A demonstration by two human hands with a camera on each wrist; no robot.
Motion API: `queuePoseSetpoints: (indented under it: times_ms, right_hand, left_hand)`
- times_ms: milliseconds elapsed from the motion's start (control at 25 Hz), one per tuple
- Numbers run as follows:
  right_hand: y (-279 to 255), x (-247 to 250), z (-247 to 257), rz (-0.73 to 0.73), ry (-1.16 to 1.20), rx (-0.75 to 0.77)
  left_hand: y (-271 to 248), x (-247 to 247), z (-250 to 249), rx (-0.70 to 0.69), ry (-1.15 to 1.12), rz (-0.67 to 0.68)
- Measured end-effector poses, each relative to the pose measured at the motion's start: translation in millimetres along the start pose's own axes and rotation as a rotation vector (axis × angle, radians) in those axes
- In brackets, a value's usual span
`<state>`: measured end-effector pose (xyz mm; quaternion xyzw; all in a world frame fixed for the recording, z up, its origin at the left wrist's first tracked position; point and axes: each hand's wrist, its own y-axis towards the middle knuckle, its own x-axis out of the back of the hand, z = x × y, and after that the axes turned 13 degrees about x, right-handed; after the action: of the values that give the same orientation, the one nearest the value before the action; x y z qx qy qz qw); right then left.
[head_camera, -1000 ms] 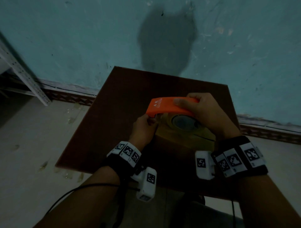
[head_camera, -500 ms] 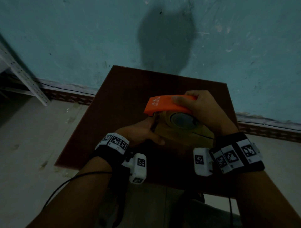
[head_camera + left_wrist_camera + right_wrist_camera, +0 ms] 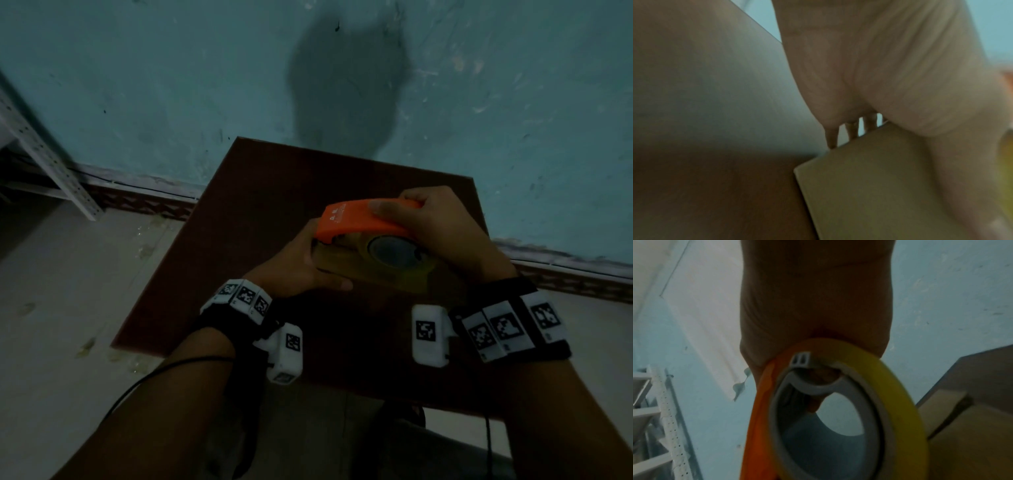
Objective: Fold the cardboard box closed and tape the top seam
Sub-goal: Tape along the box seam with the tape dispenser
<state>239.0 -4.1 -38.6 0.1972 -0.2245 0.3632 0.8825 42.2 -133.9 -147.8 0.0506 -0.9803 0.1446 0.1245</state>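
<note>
A small cardboard box (image 3: 394,281) lies on the dark brown table (image 3: 274,185). My right hand (image 3: 442,226) grips the orange tape dispenser (image 3: 356,219), which carries a yellowish tape roll (image 3: 394,251) and rests on top of the box. My left hand (image 3: 298,263) clasps the box's left end under the dispenser's nose, thumb along the near side. In the left wrist view the fingers (image 3: 831,139) reach over the far edge of the box (image 3: 869,186). The right wrist view shows the tape roll (image 3: 900,386), the orange dispenser (image 3: 756,418) and the box (image 3: 962,434) beyond.
The table stands against a teal wall (image 3: 171,85), with pale floor (image 3: 68,291) to its left. A white perforated metal shelf frame (image 3: 51,161) stands at the far left, and shows again as a metal shelf (image 3: 663,418) in the right wrist view. A black cable (image 3: 137,387) runs along my left forearm.
My left hand left the dispenser's front end, dropped lower, then came up to clasp the box's left end. The right hand and dispenser stayed almost in place.
</note>
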Motion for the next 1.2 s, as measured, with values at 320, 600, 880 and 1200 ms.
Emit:
queuePoseSetpoints:
  times_ms: [320, 600, 880, 1200]
  right_hand:
    - [-0.5, 10.2, -0.2, 0.030, -0.089, 0.017]
    - [-8.1, 31.0, -8.7, 0.045, -0.125, 0.049]
    - [-18.4, 49.6, -19.0, 0.024, -0.087, 0.038]
    - [-45.0, 90.2, -42.5, -0.031, -0.100, -0.015]
  left_hand:
    - [4.0, 17.5, 10.5, 0.042, 0.099, 0.030]
    - [5.7, 18.4, 10.2, 0.020, 0.148, -0.002]
    - [11.6, 21.2, 14.5, 0.011, 0.183, -0.031]
    - [10.2, 46.4, 23.0, 0.056, 0.190, -0.092]
